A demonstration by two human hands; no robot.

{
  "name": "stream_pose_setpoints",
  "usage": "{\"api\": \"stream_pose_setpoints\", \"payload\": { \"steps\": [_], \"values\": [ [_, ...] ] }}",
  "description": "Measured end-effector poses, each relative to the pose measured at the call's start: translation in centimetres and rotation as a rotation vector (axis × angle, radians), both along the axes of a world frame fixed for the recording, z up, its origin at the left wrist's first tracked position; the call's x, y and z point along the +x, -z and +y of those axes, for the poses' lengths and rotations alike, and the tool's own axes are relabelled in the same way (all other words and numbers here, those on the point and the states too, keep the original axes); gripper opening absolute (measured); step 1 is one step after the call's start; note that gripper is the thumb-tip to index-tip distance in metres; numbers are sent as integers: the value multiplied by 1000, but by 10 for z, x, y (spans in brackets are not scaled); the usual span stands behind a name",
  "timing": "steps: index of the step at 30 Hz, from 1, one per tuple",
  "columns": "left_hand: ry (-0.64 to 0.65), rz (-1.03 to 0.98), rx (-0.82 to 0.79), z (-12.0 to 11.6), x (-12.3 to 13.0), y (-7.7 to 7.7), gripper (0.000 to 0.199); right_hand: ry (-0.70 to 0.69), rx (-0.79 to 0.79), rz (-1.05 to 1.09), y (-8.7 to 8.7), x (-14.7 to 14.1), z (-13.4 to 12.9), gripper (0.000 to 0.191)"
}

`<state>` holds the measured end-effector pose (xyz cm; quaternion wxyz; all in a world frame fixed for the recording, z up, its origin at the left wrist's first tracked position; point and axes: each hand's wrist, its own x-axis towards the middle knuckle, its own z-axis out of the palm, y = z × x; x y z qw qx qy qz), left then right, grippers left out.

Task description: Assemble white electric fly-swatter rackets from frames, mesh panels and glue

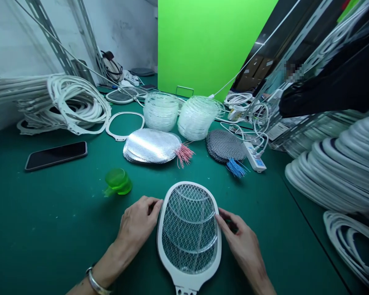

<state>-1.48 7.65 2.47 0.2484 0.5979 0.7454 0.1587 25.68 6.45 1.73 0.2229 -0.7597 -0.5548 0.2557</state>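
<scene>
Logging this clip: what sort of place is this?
Probably a workshop assembling electric fly swatters: the left hand and right hand touch a swatter, near stacks of white plastic frames and metal mesh with pink wires.

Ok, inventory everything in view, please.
Fly swatter: one, white, grey mesh, front centre.
Silver mesh stack: one, pink wires attached, centre.
Dark mesh stack: one, blue wires attached, right of centre.
Clear plastic stacks: two, clear, behind those.
White frame piles: two, white, far left, far right.
Phone: one, black, left.
Green cup: one, green, left of swatter.
Power strip: one, white, right.
Left hand: one, on swatter's left edge, silver bangle.
Right hand: one, on swatter's right edge.
</scene>
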Motion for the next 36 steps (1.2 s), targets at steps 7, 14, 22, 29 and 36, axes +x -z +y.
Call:
{"api": "stream_pose_setpoints", "payload": {
  "steps": [7,14,22,29,36],
  "values": [
    [28,110,24,-20,22,6,22,139,11,135,13,-9,-15,55],
    [-20,101,34,-22,21,8,26,121,50,97,15,-12,-17,52],
    [-36,127,-23,-20,21,3,25,68,72,2,13,-17,-25,62],
    [-63,75,-100,-28,13,0,27,88,22,-59,7,-18,-42,55],
    [-96,83,-126,-32,13,5,28,134,-71,-6,3,-15,-40,44]
  ]
}}
